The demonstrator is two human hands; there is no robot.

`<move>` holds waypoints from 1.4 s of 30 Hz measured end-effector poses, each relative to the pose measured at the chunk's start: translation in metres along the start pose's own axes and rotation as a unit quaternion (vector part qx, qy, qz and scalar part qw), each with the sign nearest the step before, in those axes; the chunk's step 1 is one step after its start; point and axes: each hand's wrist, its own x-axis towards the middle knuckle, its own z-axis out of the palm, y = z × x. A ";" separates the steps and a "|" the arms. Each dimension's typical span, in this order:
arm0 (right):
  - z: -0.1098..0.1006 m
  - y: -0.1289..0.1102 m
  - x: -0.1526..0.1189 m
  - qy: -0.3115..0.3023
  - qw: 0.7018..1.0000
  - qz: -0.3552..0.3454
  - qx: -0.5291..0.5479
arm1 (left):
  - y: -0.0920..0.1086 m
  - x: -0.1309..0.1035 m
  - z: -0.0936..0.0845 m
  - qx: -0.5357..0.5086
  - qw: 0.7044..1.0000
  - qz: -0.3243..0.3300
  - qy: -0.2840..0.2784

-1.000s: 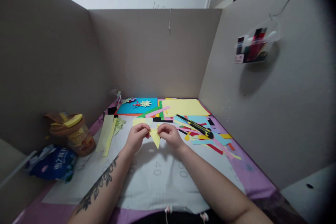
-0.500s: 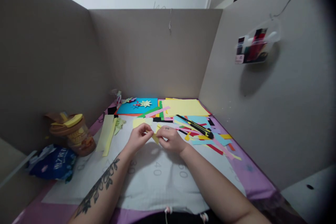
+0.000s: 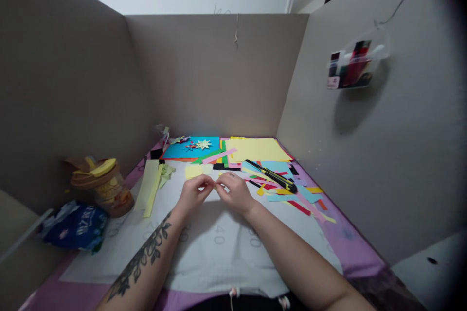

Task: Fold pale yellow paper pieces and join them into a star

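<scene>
My left hand [image 3: 196,191] and my right hand [image 3: 234,191] meet above the white sheet [image 3: 204,267] in a pinch. Between their fingertips is a small yellow paper strip [image 3: 215,187], mostly hidden by the fingers. Just behind my left hand lies a pale yellow paper piece [image 3: 198,170]. Pale yellow strips [image 3: 150,187] and some folded light-green pieces [image 3: 167,174] rest to the left. Right of my right hand, a black and yellow utility knife [image 3: 273,176] lies on scattered coloured paper strips [image 3: 299,205].
At the back are blue paper [image 3: 175,151] bearing several paper stars [image 3: 203,144] and a stack of yellow sheets [image 3: 259,149]. A lidded cup [image 3: 105,187] and a blue packet [image 3: 75,226] stand left. Grey panels [image 3: 219,73] enclose the table; a clear box [image 3: 355,65] hangs on the right one.
My fingertips have come closer together, and less of the yellow strip shows between them now. The things on the table have stayed in place.
</scene>
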 end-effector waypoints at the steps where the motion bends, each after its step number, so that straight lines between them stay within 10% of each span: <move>1: 0.001 0.000 0.000 -0.003 1.000 -0.001 -0.005 | 0.000 0.000 0.000 0.003 1.000 0.003 -0.005; 28: -0.002 0.013 0.005 -0.015 0.971 0.197 0.137 | -0.016 0.011 -0.017 -0.257 0.935 -0.231 0.084; 42: 0.001 0.012 0.007 -0.027 0.949 0.248 0.193 | -0.013 0.007 -0.005 -0.063 0.980 -0.187 -0.007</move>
